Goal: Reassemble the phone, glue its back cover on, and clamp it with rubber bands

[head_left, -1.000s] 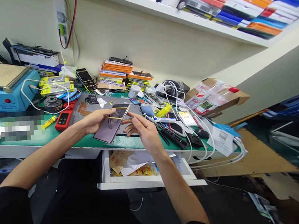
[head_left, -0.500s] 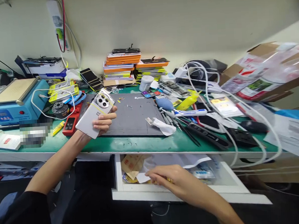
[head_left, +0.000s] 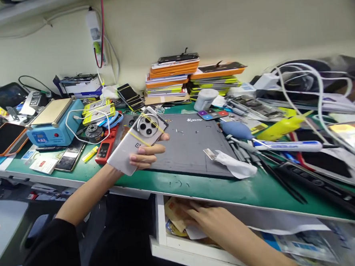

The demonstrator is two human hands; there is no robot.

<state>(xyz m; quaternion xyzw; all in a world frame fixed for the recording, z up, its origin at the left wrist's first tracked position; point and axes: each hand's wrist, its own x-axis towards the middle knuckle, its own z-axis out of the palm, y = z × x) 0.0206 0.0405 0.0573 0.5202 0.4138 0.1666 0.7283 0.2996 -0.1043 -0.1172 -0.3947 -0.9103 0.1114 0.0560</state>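
My left hand (head_left: pixel 148 153) is wrapped round a white phone (head_left: pixel 126 152), held tilted above the left part of the grey work mat (head_left: pixel 184 148). The phone's back with its round camera ring faces up, and yellow bands cross it. My right hand (head_left: pixel 208 219) reaches into the open white drawer (head_left: pixel 196 250), over a brown paper packet (head_left: pixel 175 213). Its fingers are spread and partly blurred against the papers.
A blue machine (head_left: pixel 55 122) stands on the left of the green bench. Stacked orange boxes (head_left: pixel 173 71) rise behind the mat. Tweezers, a blue blower (head_left: pixel 236 129), a yellow bottle (head_left: pixel 281 127) and white cables (head_left: pixel 319 84) crowd the right. Plastic bags (head_left: pixel 310 245) lie in the drawer.
The view has turned left. My right hand has gone from above the drawer's front edge deeper into it, and its fingers have spread. My left hand still holds the phone.
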